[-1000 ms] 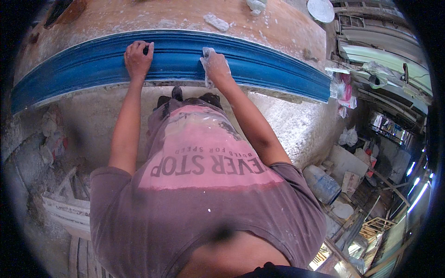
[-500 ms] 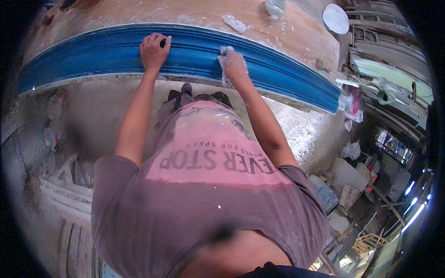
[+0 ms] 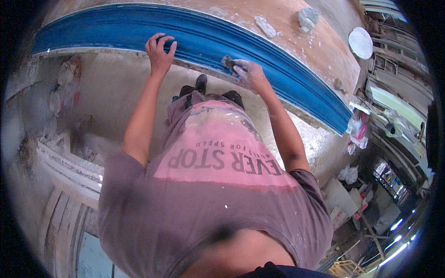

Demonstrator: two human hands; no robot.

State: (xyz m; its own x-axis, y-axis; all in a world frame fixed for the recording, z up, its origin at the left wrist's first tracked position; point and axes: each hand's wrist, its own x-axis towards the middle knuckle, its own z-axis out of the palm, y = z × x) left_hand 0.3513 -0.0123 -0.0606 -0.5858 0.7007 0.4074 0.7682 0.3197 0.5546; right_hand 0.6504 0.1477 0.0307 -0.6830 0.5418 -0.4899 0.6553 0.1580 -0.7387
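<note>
A long blue grooved moulding strip runs across in front of me, curving down toward the right. My left hand is at its near side, fingers spread and fingertips over the blue surface, holding nothing. Farther right, my right hand is closed around a small crumpled greyish wad that shows past the fingertips against the strip's near part. Whether the wad is cloth or plastic I cannot tell. White powder or paste coats the right fingers.
Behind the strip lies a brown board spattered with white. On it are a whitish oblong lump and a pale tub-like thing. Beyond its right end stands a round white lid or bucket. Crumpled plastic bags hang at the strip's right end.
My right hand has turned and drawn back toward the strip's near edge; the translucent white material around it shows less. My left fingers have spread. The whole view has shifted and tilted.
</note>
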